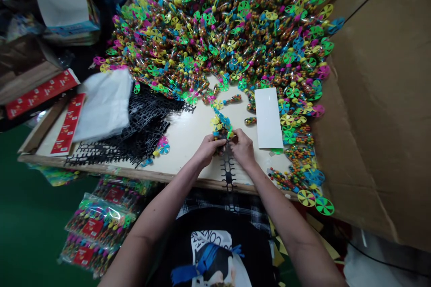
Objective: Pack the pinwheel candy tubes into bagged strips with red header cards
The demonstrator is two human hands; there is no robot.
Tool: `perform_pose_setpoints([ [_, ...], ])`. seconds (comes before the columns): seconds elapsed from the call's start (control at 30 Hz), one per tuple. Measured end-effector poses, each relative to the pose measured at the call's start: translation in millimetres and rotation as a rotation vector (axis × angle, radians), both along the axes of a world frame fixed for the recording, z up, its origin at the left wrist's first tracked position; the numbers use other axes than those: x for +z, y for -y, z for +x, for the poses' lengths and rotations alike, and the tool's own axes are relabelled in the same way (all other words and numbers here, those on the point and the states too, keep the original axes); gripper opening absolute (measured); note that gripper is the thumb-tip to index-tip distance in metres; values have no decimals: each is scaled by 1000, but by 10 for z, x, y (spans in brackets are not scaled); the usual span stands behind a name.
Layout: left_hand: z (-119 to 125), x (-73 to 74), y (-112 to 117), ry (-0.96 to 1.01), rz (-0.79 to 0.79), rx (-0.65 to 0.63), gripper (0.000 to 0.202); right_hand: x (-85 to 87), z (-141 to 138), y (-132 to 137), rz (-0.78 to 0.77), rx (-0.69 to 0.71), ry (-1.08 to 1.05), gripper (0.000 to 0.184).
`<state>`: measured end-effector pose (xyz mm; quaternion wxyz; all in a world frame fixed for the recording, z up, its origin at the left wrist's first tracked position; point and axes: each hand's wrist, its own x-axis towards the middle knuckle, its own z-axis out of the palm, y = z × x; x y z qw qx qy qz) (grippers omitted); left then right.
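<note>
My left hand (210, 149) and my right hand (243, 145) meet above the cream tabletop (188, 136), both pinching a black plastic ladder-like strip (228, 168). The strip hangs down past the table's front edge. Several candy-filled clear tubes with pinwheels (220, 123) are bunched on it above my fingers, which hide where they join. A huge heap of such tubes (215, 22) lies just beyond. Loose tubes (233, 99) lie nearby. To the left lies a tangled pile of black strips (141, 130).
A white card (268, 118) lies right of my hands. A cardboard sheet (367, 98) walls the table's right side. White plastic bags (104, 105) and red printed labels (65, 123) lie at the left. Filled packets (101, 224) rest on the green floor below the front edge.
</note>
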<state>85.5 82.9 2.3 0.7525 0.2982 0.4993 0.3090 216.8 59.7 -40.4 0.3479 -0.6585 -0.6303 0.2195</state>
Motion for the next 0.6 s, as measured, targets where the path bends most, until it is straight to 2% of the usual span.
perform_pose_setpoints([
  [0.23, -36, -30, 14, -9, 27, -23, 22, -3, -51, 25, 46, 84, 235, 18],
  [0.4, -33, -23, 24, -29, 33, -14, 22, 75, -72, 56, -30, 109, 370, 22],
  [0.6, 24, -22, 58, 14, 26, -40, 25, 120, -11, 92, -85, 89, 338, 21],
])
